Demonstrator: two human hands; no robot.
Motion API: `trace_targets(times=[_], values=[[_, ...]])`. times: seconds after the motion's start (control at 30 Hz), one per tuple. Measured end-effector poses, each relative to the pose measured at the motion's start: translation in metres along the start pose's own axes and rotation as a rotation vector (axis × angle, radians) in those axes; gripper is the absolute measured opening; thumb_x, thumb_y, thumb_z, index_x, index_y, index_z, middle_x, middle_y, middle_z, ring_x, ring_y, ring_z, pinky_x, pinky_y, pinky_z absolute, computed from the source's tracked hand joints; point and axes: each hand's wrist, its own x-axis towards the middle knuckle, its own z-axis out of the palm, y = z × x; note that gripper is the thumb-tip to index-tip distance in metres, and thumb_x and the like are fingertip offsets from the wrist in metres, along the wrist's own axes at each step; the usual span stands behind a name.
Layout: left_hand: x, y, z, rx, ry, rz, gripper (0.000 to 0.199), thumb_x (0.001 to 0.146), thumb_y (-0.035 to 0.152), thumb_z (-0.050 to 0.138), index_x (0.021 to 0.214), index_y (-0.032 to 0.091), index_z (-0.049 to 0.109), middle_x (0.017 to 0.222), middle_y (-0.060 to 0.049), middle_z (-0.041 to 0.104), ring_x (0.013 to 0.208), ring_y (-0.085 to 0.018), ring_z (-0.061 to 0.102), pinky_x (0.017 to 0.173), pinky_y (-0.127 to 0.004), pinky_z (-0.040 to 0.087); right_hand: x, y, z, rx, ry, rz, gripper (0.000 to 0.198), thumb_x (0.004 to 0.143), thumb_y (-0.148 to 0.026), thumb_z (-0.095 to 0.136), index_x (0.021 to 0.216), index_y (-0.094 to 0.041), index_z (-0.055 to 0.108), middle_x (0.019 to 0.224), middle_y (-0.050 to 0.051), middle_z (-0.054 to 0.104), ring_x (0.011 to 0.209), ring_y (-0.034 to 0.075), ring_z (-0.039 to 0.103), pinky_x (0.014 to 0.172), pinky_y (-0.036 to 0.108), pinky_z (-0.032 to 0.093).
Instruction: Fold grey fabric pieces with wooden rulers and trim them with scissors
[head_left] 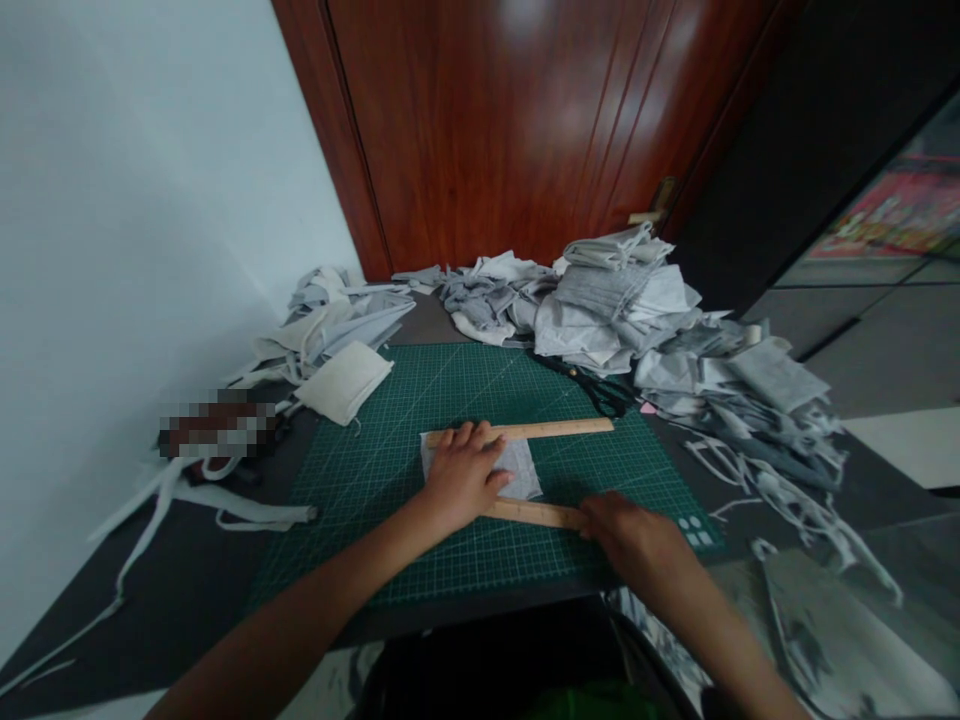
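Note:
My left hand (pixel 463 472) lies flat with fingers spread over a small grey piece of cloth (pixel 523 466) on the green cutting mat (pixel 420 385). Its fingertips touch a wooden ruler (pixel 562 428) along the cloth's far edge. A second wooden ruler (pixel 536 513) runs along the near edge, partly under the left hand. Closed round the right end of that near ruler is my right hand (pixel 628 530). Part of the cloth is hidden by my left hand.
Black scissors (pixel 592 386) lie at the mat's far right edge. Piles of grey cloth (pixel 607 310) stand behind and to the right. A folded cream cloth (pixel 345 383) overlaps the mat's left corner. White strips (pixel 247 508) trail at left. A wooden door (pixel 510 130) stands behind.

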Motion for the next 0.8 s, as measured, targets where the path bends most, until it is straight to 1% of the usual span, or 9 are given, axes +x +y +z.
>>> trace_targets(times=[0.07,0.17,0.2,0.27,0.33,0.5,0.57,0.67,0.8], values=[[0.000,0.000,0.000,-0.015,-0.001,0.003,0.046,0.100,0.047,0.059,0.141,0.027,0.062,0.150,-0.010,0.054,0.134,-0.035,0.048,0.109,-0.055,0.039,-0.016,0.010,0.012,0.002,0.057,-0.006,0.021,0.099,-0.019,0.047,0.098,-0.025,0.066,0.092,0.008,0.077,0.079,0.022,0.074,0.065,0.029,0.049],[0.000,0.000,-0.001,-0.024,-0.010,-0.003,0.046,0.100,0.047,0.060,0.141,0.026,0.061,0.151,-0.009,0.053,0.135,-0.034,0.047,0.110,-0.054,0.039,-0.041,0.028,0.032,-0.020,0.152,0.015,0.023,0.102,-0.025,0.042,0.093,-0.025,0.063,0.089,0.008,0.077,0.074,0.023,0.075,0.061,0.030,0.052],[0.000,0.000,-0.002,-0.026,-0.013,-0.005,0.046,0.100,0.046,0.060,0.141,0.026,0.061,0.151,-0.009,0.053,0.135,-0.034,0.047,0.109,-0.054,0.039,-0.049,0.033,0.039,-0.031,0.198,0.017,0.023,0.102,-0.027,0.042,0.095,-0.025,0.063,0.091,0.010,0.078,0.074,0.024,0.076,0.060,0.031,0.053],[-0.001,0.000,-0.002,-0.030,-0.014,-0.005,0.045,0.100,0.046,0.059,0.141,0.026,0.061,0.151,-0.009,0.053,0.135,-0.034,0.046,0.109,-0.053,0.039,-0.061,0.040,0.049,-0.057,0.294,0.025,0.024,0.102,-0.032,0.041,0.108,-0.024,0.063,0.100,0.014,0.078,0.079,0.028,0.077,0.061,0.035,0.056],[-0.001,0.001,-0.002,-0.031,-0.012,-0.001,0.044,0.101,0.046,0.058,0.140,0.026,0.061,0.151,-0.008,0.053,0.135,-0.034,0.046,0.109,-0.053,0.039,-0.071,0.043,0.055,-0.092,0.352,0.055,0.029,0.104,-0.039,0.040,0.116,-0.023,0.061,0.102,0.016,0.078,0.080,0.031,0.077,0.062,0.040,0.058],[-0.003,0.002,-0.001,-0.018,0.026,0.003,0.043,0.103,0.044,0.053,0.141,0.025,0.061,0.149,-0.009,0.054,0.133,-0.034,0.046,0.108,-0.053,0.038,-0.082,0.050,0.054,-0.140,0.379,0.068,0.034,0.100,-0.056,0.048,0.110,-0.026,0.062,0.095,0.013,0.076,0.078,0.034,0.076,0.063,0.044,0.058],[-0.003,0.000,-0.001,-0.026,0.021,0.014,0.041,0.104,0.041,0.051,0.140,0.025,0.061,0.149,-0.008,0.054,0.132,-0.033,0.047,0.107,-0.053,0.039,-0.084,0.058,0.053,-0.163,0.381,0.037,0.031,0.100,-0.054,0.050,0.105,-0.026,0.061,0.089,0.012,0.074,0.076,0.033,0.075,0.062,0.043,0.057],[-0.002,-0.004,0.000,-0.056,0.003,0.024,0.038,0.105,0.036,0.048,0.139,0.027,0.061,0.150,-0.007,0.053,0.131,-0.031,0.047,0.107,-0.051,0.038,-0.086,0.067,0.055,-0.179,0.401,-0.022,0.023,0.100,-0.045,0.050,0.098,-0.025,0.060,0.085,0.011,0.072,0.074,0.032,0.074,0.060,0.041,0.055],[-0.002,-0.010,0.005,-0.108,0.017,0.034,0.038,0.105,0.032,0.045,0.141,0.028,0.059,0.152,-0.006,0.050,0.132,-0.031,0.044,0.109,-0.052,0.035,-0.091,0.066,0.061,-0.077,0.388,-0.082,0.029,0.093,-0.052,0.061,0.080,-0.026,0.056,0.073,0.006,0.068,0.060,0.025,0.071,0.051,0.032,0.051]])
